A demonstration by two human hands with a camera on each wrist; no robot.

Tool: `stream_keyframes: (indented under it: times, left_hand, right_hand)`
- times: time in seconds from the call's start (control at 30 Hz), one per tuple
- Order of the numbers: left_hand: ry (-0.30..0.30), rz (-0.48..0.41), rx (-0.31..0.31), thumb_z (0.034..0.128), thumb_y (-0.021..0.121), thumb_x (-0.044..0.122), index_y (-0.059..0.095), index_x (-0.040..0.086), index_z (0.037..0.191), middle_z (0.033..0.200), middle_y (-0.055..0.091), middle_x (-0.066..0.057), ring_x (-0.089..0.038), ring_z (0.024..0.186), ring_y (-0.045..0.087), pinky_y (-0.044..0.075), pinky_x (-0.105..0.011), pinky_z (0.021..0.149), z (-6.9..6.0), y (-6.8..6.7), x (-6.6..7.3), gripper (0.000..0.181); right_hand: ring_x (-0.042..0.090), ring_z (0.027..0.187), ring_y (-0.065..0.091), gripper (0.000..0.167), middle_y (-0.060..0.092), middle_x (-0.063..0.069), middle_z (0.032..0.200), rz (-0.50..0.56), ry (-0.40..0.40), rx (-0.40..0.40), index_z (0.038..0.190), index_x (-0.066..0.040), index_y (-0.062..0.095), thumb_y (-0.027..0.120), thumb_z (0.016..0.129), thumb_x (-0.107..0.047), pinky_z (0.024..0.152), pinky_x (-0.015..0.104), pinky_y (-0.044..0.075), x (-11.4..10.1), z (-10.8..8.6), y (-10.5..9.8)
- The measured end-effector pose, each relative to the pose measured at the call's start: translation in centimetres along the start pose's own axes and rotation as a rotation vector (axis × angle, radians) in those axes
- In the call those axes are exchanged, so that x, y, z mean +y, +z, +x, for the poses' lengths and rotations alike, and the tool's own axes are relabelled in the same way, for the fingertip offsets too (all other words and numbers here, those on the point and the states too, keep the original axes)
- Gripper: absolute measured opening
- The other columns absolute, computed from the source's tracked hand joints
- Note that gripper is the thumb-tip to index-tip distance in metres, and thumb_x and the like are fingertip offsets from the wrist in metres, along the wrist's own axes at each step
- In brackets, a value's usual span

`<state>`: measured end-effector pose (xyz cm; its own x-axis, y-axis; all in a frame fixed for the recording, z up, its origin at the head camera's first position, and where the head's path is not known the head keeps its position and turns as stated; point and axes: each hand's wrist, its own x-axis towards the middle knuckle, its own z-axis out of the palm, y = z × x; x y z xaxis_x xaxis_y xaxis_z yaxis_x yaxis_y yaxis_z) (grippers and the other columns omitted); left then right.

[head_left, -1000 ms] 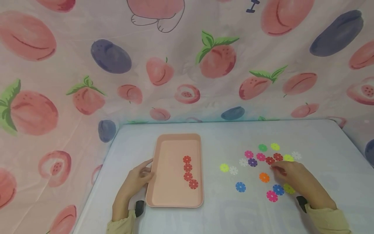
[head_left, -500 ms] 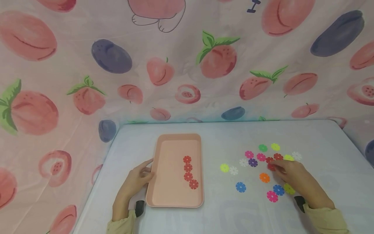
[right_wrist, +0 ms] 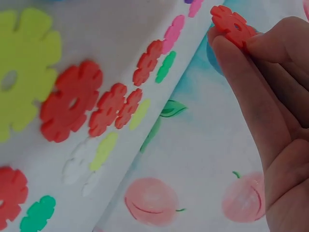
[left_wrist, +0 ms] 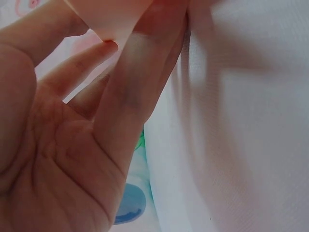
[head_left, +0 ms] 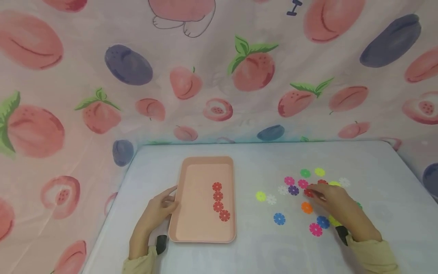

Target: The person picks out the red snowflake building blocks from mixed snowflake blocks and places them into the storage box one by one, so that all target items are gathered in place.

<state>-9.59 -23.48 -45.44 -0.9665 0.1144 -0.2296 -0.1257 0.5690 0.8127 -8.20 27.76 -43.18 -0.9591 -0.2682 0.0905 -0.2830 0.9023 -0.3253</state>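
Note:
My right hand (head_left: 333, 199) pinches a red snowflake building disc (right_wrist: 231, 23) between thumb and fingertips, clearest in the right wrist view. It stays over the scattered discs on the right half of the table. My left hand (head_left: 156, 210) holds the left rim of a peach-coloured tray (head_left: 173, 224), thumb and fingers at its edge. In the left wrist view the tray edge (left_wrist: 111, 17) shows between the digits. Inside the tray lie several red discs (head_left: 218, 196) in a bent row near its right side.
Loose discs spread around the right hand: an orange one (head_left: 307, 207), a purple one (head_left: 293, 190), a blue one (head_left: 279, 219), a yellow one (head_left: 261, 196) and several others. A patterned cloth (head_left: 219, 76) stands behind the white table (head_left: 253, 251).
My right hand has shifted slightly left, with its fingertips a little higher in view. The left hand and tray keep their places, apart from a small shift of the head view.

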Motion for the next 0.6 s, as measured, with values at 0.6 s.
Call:
stream_keyframes:
  times: [0.6]
  left_hand:
    - [-0.008,-0.016,-0.009,0.0953,0.066,0.012,0.044,0.012,0.15,0.116,0.065,-0.017,-0.026,0.098,0.07,0.059,-0.031,0.071,-0.1,0.0,0.5,0.059]
  right_hand:
    - [0.027,0.085,0.073,0.027,0.075,0.008,0.093,0.095,-0.097,0.085,0.104,0.001,0.074,0.08,0.077,0.005,0.073,0.039,0.06,-1.2,0.5,-0.4]
